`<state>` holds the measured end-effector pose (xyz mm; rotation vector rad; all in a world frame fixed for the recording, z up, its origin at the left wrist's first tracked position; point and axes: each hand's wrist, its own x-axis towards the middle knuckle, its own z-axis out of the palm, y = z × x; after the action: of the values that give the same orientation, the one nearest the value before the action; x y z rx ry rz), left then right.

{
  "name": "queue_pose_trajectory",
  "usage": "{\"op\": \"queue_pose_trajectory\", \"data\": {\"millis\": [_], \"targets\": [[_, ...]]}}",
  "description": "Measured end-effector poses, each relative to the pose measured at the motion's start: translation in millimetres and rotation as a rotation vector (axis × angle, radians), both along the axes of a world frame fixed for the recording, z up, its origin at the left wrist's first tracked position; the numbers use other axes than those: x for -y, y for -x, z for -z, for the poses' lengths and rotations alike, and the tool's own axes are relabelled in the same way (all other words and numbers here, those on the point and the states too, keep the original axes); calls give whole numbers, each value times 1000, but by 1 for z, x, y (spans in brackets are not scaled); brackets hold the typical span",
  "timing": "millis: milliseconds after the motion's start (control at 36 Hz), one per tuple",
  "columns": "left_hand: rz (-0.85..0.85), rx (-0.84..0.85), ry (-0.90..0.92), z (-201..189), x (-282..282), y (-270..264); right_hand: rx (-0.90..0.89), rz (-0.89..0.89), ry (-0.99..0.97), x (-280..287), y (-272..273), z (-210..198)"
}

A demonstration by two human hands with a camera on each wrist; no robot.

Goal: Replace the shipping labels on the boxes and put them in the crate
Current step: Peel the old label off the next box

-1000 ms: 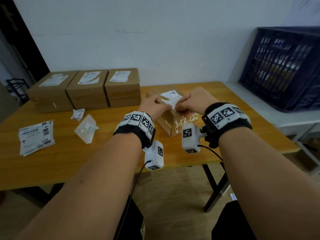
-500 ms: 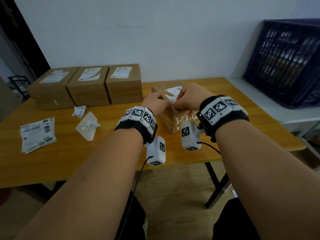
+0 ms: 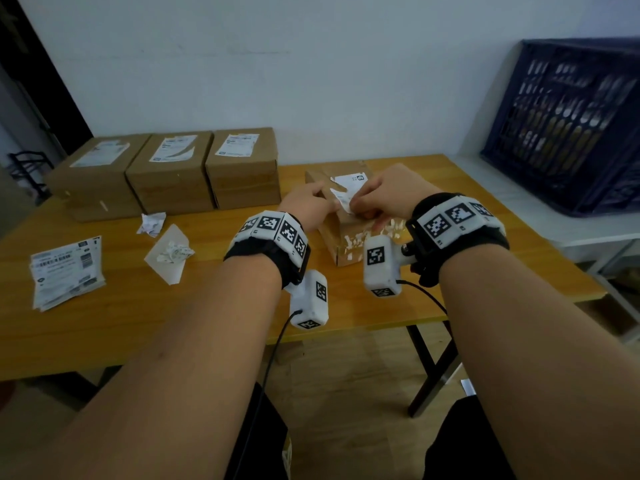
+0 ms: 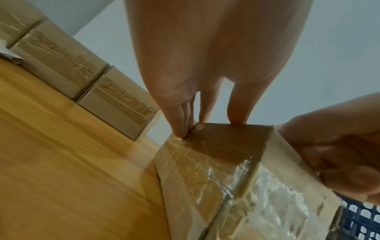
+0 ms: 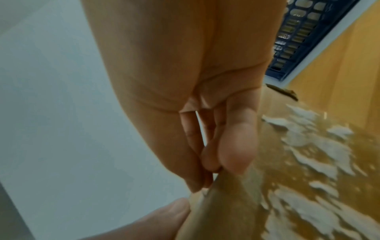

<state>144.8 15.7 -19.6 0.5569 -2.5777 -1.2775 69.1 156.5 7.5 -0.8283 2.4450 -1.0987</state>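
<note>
A brown cardboard box (image 3: 346,237) lies on the wooden table (image 3: 207,306), with white label scraps stuck to its near side. A torn old label (image 3: 351,181) remains on its top. My left hand (image 3: 308,206) presses fairly straight fingers (image 4: 180,128) on the box's top left edge. My right hand (image 3: 381,195) pinches a lifted strip of the old label (image 3: 343,202) between thumb and fingers (image 5: 236,155). The dark blue crate (image 3: 571,126) stands on a white bench at the right.
Three more labelled boxes (image 3: 173,171) stand in a row at the back left. A stack of fresh labels (image 3: 65,271) lies at the left edge. A crumpled scrap (image 3: 152,223) and backing paper (image 3: 169,254) lie between them and my arms.
Both hands have stayed on the box. The right hand has pulled the label's near part up, and it looks more torn than a second ago.
</note>
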Motion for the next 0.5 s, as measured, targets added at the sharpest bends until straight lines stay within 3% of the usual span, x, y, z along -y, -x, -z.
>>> {"op": "queue_pose_trajectory", "data": {"millis": [500], "targets": [[-34,55,63,6,-1,0,-461,-15,-410,23,-17,-14]]}}
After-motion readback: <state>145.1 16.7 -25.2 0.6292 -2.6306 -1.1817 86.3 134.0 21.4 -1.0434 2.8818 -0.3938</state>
